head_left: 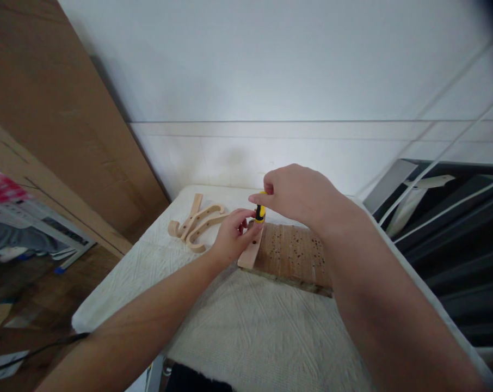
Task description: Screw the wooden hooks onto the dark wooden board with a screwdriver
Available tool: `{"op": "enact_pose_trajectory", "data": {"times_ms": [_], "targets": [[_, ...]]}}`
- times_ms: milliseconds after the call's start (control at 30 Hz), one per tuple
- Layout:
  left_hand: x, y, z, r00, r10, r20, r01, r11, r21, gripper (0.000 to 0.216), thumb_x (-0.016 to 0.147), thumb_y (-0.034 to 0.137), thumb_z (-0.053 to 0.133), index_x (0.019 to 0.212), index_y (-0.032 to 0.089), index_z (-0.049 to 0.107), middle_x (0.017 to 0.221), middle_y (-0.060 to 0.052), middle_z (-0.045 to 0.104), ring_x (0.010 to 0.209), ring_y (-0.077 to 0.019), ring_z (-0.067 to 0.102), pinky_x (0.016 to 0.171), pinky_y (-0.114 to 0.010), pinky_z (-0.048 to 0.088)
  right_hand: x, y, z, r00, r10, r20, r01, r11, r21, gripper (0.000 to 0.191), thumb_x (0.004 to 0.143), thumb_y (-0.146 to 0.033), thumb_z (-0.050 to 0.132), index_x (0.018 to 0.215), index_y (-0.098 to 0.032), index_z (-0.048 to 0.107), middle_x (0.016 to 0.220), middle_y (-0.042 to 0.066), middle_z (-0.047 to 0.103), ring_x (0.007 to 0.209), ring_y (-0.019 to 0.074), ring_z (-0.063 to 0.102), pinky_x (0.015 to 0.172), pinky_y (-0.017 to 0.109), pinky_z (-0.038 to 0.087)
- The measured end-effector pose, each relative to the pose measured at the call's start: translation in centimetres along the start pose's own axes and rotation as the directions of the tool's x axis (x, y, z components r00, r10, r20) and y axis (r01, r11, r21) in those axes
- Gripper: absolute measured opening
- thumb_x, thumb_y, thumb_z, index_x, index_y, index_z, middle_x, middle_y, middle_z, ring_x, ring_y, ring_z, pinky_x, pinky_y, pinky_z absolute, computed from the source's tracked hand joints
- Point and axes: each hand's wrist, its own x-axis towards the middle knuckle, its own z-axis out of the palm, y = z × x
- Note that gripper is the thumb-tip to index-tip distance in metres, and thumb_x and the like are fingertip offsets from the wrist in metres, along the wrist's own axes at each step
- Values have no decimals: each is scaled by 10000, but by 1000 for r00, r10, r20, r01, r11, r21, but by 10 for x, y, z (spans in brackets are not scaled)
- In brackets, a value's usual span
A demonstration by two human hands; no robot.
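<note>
gripping a yellow and black screwdriver [260, 212] upright from above, the right hand [297, 195] has its fingers clenched around the handle. the left hand [231, 235] pinches a small wooden piece [251, 250] beneath the tool, against a drilled board [294, 254]. curved wooden hooks [197, 222] lie left on the white cloth [250, 326].

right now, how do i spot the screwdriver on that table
On the white-clothed table, find the brown board full of holes. At its left end the left hand steadies a pale wood strip, and the screwdriver sits just above it in the right hand. It alone is yellow and black.
</note>
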Motion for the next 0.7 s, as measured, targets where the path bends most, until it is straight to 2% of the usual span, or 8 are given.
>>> {"op": "enact_pose_trajectory", "data": {"times_ms": [100, 167, 300, 533, 700], "targets": [[-1, 0, 1, 1000, -10, -29, 10, 1000, 7, 185, 830, 246, 627, 997, 166, 637, 849, -34, 634, 647, -104, 487, 606, -240, 419, 0, 4, 1, 999, -41, 2, 41, 996, 80, 366, 834, -469, 563, 1050, -205, 694, 935, 109, 720, 827, 256, 662, 678, 347, 476], [-2, 0, 2, 999, -14, -48, 14, 1000, 9, 170, 840, 240, 612, 995, 172, 628, 858, -35, 637, 650, -104, 492, 612, -241, 424, 1, 7, 3, 993, -117, 9, 114, 980, 162, 322, 831, -369, 578, 1102, -229, 681, 993, 80, 724, 845, 223, 660, 714, 325, 474], [-3, 0, 3, 999, 2, -36, -2, 1000, -5, 158, 861, 229, 576, 1003, 174, 618, 880, -37, 632, 663, -105, 501, 630, -248, 433, 3, 10, 5, 977, -210, 20, 198, 944, 264, 260, 830, -237, 563, 1034, -216, 721, 1020, 58, 732, 894, 187, 654, 767, 283, 464], [-7, 6, 5, 999, -5, -37, 5, 1000, -1, 189, 872, 270, 565, 1030, 168, 589, 906, -44, 599, 676, -112, 500, 653, -267, 442, 2, 4, 3, 982, -191, 13, 177, 931, 320, 215, 807, -295, 620, 958, -195, 735, 892, 55, 735, 745, 162, 643, 668, 267, 451], [-9, 9, 5, 998, -11, -58, 14, 998, 55, 194, 849, 214, 565, 1040, 185, 554, 977, -66, 601, 834, -161, 535, 702, -288, 450, -4, 0, -2, 978, -200, 60, 170, 928, 331, 296, 791, -346, 639, 1034, -197, 719, 922, 65, 734, 740, 164, 641, 631, 260, 443]]}}
